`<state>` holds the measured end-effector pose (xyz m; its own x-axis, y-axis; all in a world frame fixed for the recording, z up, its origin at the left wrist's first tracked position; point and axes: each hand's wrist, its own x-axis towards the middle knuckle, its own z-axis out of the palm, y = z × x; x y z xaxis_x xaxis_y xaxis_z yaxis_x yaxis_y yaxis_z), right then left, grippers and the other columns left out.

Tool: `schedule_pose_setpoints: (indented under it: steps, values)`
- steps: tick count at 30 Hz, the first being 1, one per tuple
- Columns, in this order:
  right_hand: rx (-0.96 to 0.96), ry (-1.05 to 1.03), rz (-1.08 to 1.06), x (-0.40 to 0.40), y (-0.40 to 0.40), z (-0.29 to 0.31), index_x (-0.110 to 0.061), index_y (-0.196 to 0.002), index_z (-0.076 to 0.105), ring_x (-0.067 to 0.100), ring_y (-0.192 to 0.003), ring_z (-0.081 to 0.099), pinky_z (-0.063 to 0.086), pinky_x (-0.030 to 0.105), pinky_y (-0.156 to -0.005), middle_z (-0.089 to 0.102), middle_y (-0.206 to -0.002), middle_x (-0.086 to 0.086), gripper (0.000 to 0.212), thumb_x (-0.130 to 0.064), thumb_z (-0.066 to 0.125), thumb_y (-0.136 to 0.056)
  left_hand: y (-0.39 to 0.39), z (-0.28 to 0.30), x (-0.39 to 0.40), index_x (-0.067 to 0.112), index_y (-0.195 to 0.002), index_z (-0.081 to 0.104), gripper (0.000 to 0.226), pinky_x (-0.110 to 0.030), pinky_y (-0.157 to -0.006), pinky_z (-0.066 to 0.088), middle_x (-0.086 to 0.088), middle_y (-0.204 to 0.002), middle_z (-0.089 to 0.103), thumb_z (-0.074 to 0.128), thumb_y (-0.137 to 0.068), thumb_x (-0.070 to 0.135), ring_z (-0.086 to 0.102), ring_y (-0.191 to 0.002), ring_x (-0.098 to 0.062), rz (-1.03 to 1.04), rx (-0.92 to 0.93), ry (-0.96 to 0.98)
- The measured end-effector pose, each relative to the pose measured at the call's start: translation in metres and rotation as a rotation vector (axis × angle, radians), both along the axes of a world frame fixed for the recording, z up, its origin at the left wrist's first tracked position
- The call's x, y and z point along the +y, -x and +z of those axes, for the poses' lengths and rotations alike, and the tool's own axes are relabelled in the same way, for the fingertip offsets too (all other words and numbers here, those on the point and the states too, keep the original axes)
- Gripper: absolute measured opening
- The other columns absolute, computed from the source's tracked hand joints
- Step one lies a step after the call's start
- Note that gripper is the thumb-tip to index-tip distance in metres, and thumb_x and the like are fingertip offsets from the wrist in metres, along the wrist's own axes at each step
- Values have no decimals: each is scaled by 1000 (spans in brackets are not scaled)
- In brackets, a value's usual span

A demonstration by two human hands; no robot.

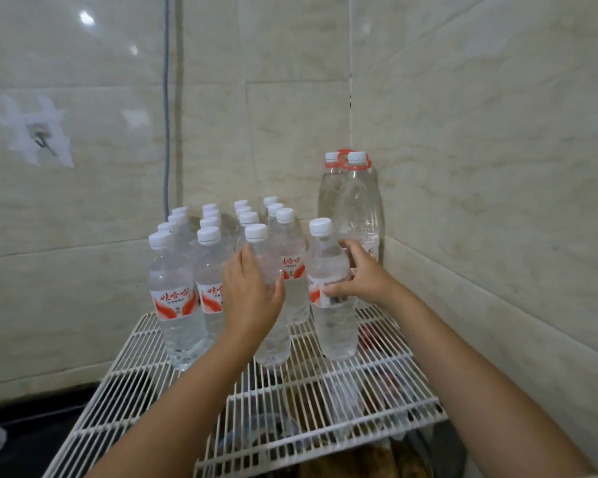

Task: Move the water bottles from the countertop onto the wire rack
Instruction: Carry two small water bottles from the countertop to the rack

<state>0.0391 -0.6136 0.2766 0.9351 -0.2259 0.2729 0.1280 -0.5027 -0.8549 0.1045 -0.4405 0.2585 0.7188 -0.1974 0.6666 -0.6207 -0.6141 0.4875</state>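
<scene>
Toward the far half of the white wire rack (377,401) stand rows of small water bottles (173,291) with white caps and red-and-white labels, packed close together and upright. At the front of this cluster the left hand (251,291) wraps around one bottle (271,339), fingers curled about its shoulder and label so the label is mostly hidden; its base rests on the rack wires. Just to the right, the right hand (361,276) grips the end bottle (332,326), thumb across the label's front and fingers curled round the far side. This bottle also stands upright on the rack, slightly apart from its neighbour. Behind the right hand, at the rack's far right corner against the tiled wall (480,150), two tall clear bottles (356,205) with red carry rings stand touching each other. Below the rack's near edge, dim shapes show through the wires, too dark to identify. A dark countertop (32,408) lies at the lower left, beside the rack's left edge.
</scene>
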Motion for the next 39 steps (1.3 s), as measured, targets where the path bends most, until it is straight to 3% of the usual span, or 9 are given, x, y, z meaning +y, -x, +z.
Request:
schedule_pose_setpoints:
  steps: [3, 6, 14, 23, 26, 31, 34, 36, 39]
  values:
    - [-88, 241, -361, 23, -1, -9, -14, -133, 30, 23, -122, 38, 35, 32, -95, 36, -131, 7, 93, -36, 81, -59, -1, 2, 5, 10, -141, 21, 75, -37, -108, 27, -10, -142, 33, 64, -81, 27, 29, -130, -25, -39, 7, 2]
    - [-180, 205, -631, 42, 3, -19, -8, -128, 30, 27, -121, 36, 36, 33, -94, 33, -131, 14, 93, -44, 80, -58, -2, 4, 8, 10, -140, 24, 75, -36, -106, 29, -10, -139, 37, 66, -80, 26, 32, -127, -25, -60, -1, -8]
    - [-127, 152, -524, 47, 11, -33, -11, -119, 32, 22, -101, 58, 42, 22, -71, 55, -120, 8, 70, -30, 77, -69, -2, 20, 3, 5, -129, 31, 67, -42, -90, 43, -17, -123, 52, 69, -78, 26, 48, -113, -34, -22, 69, -37]
    - [-219, 31, -508, 65, -31, -31, -5, -124, 35, 26, -115, 53, 47, 30, -91, 50, -126, 13, 69, -25, 75, -72, -5, 12, -8, 2, -102, 46, 30, -34, -81, 37, -17, -107, 52, 61, -83, 19, 44, -98, -28, 20, -11, -25]
    - [-253, -28, -483, 67, -41, -33, -6, -127, 34, 24, -118, 50, 41, 24, -90, 50, -129, 11, 73, -25, 76, -71, -9, 6, -10, 1, -97, 52, 24, -37, -83, 38, -19, -108, 55, 59, -85, 20, 49, -100, -33, 78, -107, -117]
    - [-116, 116, -388, 62, -45, -43, -14, -136, 17, 24, -127, 41, 37, 26, -98, 38, -137, 8, 90, -24, 76, -70, -8, -2, 8, 6, -85, 66, 50, -45, -74, 52, -25, -107, 65, 88, -47, 31, 63, -99, -40, 170, -229, -346]
    - [0, 184, -291, 58, -42, -48, -25, -140, 6, 23, -127, 42, 43, 35, -102, 36, -142, 7, 97, -15, 73, -72, -9, -21, 23, 8, -109, 60, 97, -50, -78, 51, -22, -116, 62, 90, -25, 46, 59, -108, -36, 167, -364, -488]
    - [-6, 200, -303, 55, -41, -49, -24, -141, 9, 22, -124, 47, 45, 31, -96, 41, -140, 7, 93, -14, 72, -73, -11, -34, 29, 6, -131, 34, 131, -51, -99, 37, -16, -127, 53, 87, -21, 53, 36, -131, -33, 140, -384, -557]
    - [-20, 200, -330, 56, -39, -51, -21, -142, 14, 22, -126, 45, 43, 35, -101, 41, -141, 7, 92, -17, 74, -72, -13, -40, 34, 7, -133, 24, 135, -46, -108, 1, -15, -136, 36, 85, -23, 57, -19, -140, -25, 158, -393, -616]
